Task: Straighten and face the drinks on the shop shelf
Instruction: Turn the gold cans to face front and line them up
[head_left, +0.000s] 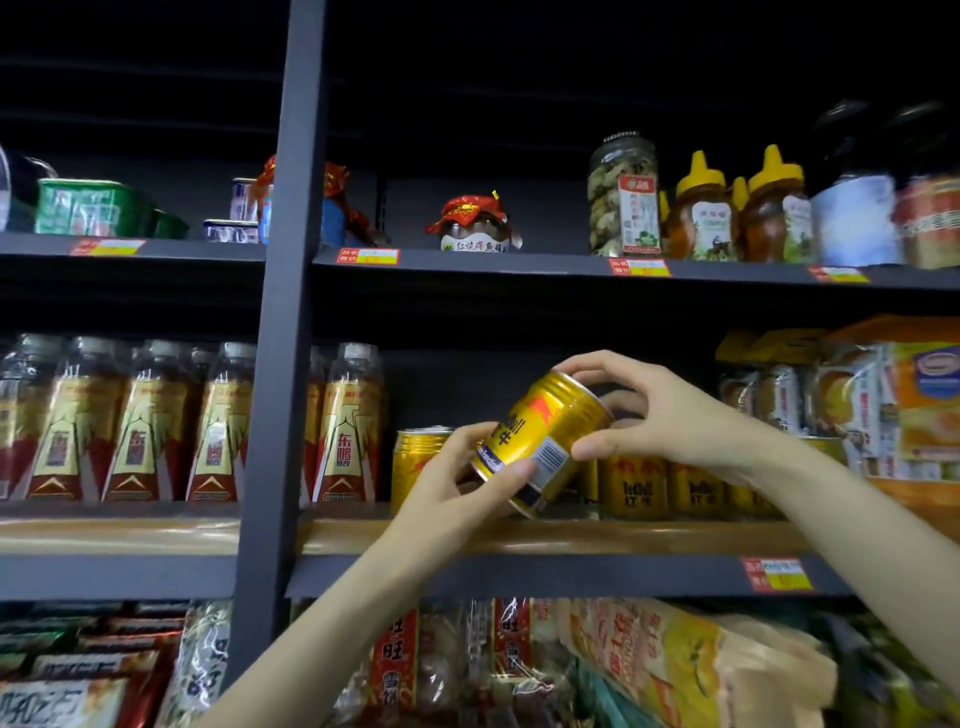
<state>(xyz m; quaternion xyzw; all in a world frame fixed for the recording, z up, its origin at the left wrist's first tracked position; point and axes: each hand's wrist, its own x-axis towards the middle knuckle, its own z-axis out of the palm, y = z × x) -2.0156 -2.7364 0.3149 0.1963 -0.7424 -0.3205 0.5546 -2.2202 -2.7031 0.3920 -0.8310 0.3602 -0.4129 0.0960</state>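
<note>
Hands, left (470, 470) and right (654, 410), grip a tilted gold can (540, 439), red-bull logo and barcode showing.

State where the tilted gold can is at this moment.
In the head view, the tilted gold can sits centre-right, held by the left hand and right hand just above the wooden middle shelf, before the row of gold cans.
</note>
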